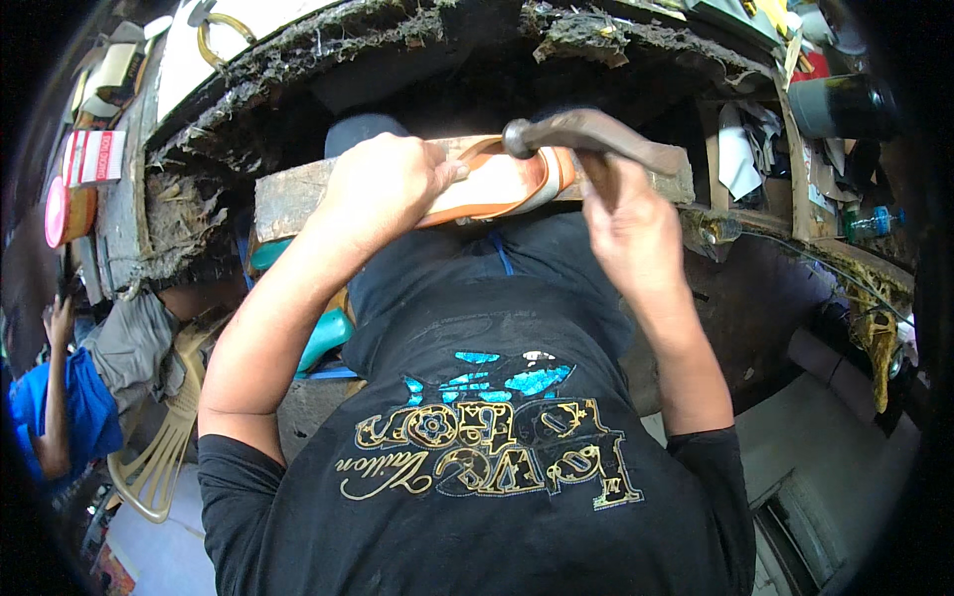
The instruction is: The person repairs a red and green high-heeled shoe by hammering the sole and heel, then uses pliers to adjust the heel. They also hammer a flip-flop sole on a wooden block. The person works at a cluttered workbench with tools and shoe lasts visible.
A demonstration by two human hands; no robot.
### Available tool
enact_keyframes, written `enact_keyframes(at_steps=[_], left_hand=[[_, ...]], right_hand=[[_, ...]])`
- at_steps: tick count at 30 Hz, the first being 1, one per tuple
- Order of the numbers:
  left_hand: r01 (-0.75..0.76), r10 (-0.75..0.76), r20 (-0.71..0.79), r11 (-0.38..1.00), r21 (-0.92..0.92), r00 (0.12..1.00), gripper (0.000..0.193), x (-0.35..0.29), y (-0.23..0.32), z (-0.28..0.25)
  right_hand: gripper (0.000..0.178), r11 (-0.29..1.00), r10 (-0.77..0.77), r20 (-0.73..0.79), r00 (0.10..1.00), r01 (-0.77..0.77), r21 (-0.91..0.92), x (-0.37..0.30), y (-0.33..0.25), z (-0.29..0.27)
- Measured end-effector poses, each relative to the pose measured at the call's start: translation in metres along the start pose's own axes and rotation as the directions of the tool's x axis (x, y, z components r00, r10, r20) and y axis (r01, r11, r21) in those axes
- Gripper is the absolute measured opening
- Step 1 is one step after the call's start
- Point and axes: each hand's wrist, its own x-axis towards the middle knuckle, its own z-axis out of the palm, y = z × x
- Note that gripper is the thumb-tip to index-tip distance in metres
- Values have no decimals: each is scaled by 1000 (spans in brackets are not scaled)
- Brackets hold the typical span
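Across my lap lies a thick, worn wooden board (285,207). On it rests a sandal (505,183) with a pale insole, tan edges and a tan and white strap. My left hand (383,184) is closed around one end of the sandal, its thumb pressing on the insole. Gripped in my right hand (638,230) is a hammer (596,132), blurred by motion. In this picture its rounded face overlaps the strap; whether the two touch, I cannot tell. My right fingers are partly hidden behind the hammer head.
A ragged-edged workbench (149,214) curves round ahead, with a pink round tin (56,213), a red and white box (94,157) and a tape roll (227,40). A person in blue (65,422) is at far left beside a plastic chair (159,467). Shelves (795,149) stand right.
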Motion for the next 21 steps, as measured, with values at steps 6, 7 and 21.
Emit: enact_keyframes(at_steps=[6, 7, 21], left_hand=[[-15, 15, -13, 1000, -15, 1000, 40, -5, -1, -5], [-9, 9, -7, 1000, -21, 1000, 40, -6, -4, -7], [88, -88, 64, 996, -6, 994, 40, -10, 1, -18]], right_hand=[[28, 999, -33, -66, 997, 32, -14, -1, 3, -5], [27, 993, 24, -68, 997, -16, 114, -1, 5, -9], [22, 994, 92, 103, 990, -85, -72, 32, 34, -6]])
